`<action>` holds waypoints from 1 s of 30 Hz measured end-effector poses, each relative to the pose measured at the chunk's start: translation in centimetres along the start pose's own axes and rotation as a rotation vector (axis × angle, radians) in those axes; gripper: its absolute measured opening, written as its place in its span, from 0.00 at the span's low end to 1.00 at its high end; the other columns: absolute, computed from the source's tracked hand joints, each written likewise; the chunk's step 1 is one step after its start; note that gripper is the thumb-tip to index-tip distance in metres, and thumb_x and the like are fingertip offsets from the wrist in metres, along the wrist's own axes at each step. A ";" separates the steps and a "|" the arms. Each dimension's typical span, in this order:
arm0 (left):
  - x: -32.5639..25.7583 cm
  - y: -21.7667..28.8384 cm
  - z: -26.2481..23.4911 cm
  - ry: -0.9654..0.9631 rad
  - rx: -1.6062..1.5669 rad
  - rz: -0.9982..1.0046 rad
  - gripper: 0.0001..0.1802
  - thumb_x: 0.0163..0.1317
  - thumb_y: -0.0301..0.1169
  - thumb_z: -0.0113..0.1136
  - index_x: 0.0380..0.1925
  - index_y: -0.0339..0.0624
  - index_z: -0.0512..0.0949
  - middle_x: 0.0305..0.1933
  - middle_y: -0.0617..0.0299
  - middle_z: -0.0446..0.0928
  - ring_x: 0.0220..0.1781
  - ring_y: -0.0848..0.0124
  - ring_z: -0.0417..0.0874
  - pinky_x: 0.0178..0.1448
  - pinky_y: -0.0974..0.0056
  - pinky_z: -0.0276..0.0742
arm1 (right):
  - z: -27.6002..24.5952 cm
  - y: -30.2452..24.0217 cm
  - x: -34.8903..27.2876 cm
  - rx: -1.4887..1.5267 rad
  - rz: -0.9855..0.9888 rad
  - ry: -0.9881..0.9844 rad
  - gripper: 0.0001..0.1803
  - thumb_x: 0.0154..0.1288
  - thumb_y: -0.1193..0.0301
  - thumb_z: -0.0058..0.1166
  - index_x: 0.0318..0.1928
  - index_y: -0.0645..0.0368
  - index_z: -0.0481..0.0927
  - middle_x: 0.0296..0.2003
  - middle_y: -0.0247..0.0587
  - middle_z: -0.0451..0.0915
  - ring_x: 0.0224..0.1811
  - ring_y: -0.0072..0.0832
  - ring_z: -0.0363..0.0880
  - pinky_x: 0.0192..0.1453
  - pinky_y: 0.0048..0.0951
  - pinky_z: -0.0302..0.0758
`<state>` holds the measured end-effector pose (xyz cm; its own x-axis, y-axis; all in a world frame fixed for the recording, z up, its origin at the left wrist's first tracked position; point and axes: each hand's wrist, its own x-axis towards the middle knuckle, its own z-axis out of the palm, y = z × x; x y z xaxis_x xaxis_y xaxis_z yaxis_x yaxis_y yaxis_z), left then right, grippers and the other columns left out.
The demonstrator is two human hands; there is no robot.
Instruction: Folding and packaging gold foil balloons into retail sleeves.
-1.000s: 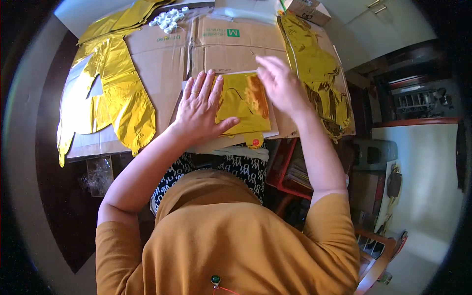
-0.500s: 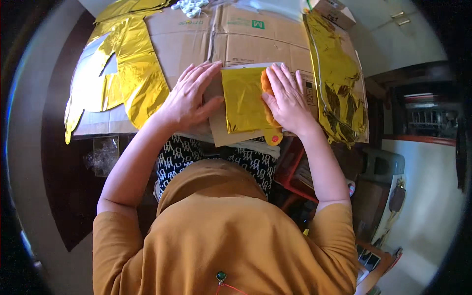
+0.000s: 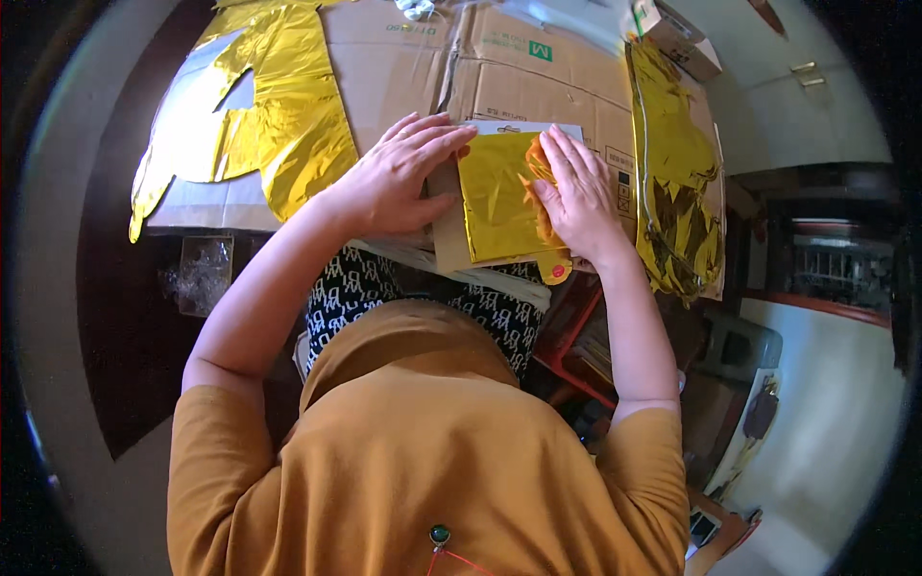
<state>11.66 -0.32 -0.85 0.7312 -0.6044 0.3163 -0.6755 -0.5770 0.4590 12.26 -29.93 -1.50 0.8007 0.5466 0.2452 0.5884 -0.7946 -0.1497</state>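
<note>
Right fingers (image 3: 574, 158) rest flat on crumpled orange material (image 3: 538, 161), left fingers (image 3: 427, 144) extended beside the gold foil square (image 3: 499, 202). On the cardboard-covered surface (image 3: 379, 72), the square looks flat, the orange material not yet

One bare left hand (image 3: 399, 178) and one bare right hand (image 3: 581, 200) make two in all. There is one flat rectangular gold foil piece (image 3: 499, 202), one small brown cardboard box (image 3: 684, 44), one round green pendant (image 3: 439, 535) and one round red dot (image 3: 558, 272).
</note>
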 end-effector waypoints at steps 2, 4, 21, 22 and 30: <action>0.7 -0.2 -0.1 0.036 -0.077 -0.006 0.40 0.54 0.37 0.66 0.68 0.40 0.66 0.63 0.46 0.74 0.69 0.49 0.70 0.76 0.48 0.59 | 0.1 0.1 -0.1 0.029 -0.005 0.022 0.33 0.71 0.60 0.52 0.71 0.62 0.64 0.71 0.49 0.64 0.73 0.44 0.60 0.76 0.45 0.54; 1.4 -0.5 -0.2 0.006 -0.161 -0.072 0.39 0.54 0.37 0.67 0.67 0.40 0.68 0.60 0.47 0.77 0.66 0.50 0.73 0.74 0.49 0.63 | 0.0 0.4 -0.1 0.083 -0.001 0.036 0.33 0.70 0.61 0.54 0.71 0.62 0.64 0.71 0.48 0.64 0.73 0.44 0.61 0.76 0.45 0.55; 9.0 -1.3 -0.6 -0.423 -0.093 -0.336 0.19 0.39 0.33 0.73 0.34 0.39 0.81 0.33 0.55 0.83 0.38 0.60 0.85 0.46 0.58 0.81 | -3.6 4.6 7.5 0.399 0.219 -0.452 0.18 0.53 0.72 0.71 0.44 0.62 0.82 0.39 0.37 0.80 0.40 0.26 0.79 0.46 0.30 0.77; 9.0 -1.4 -0.5 -0.411 -0.107 -0.324 0.19 0.40 0.33 0.73 0.34 0.39 0.81 0.33 0.54 0.83 0.37 0.60 0.85 0.45 0.58 0.81 | -3.8 4.7 8.0 0.396 0.229 -0.502 0.19 0.51 0.68 0.73 0.42 0.62 0.82 0.38 0.39 0.81 0.40 0.28 0.80 0.46 0.32 0.77; 8.7 -1.1 -0.6 -0.380 -0.116 -0.348 0.16 0.45 0.33 0.71 0.33 0.38 0.80 0.32 0.55 0.84 0.36 0.61 0.85 0.45 0.58 0.81 | -4.4 5.3 8.7 0.455 0.197 -0.632 0.13 0.55 0.67 0.70 0.37 0.62 0.83 0.34 0.39 0.85 0.36 0.26 0.81 0.41 0.29 0.77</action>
<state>18.82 -4.62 1.86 0.8099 -0.5569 -0.1843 -0.3683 -0.7273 0.5791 21.78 -30.54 4.08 0.7270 0.5617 -0.3948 0.3089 -0.7811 -0.5427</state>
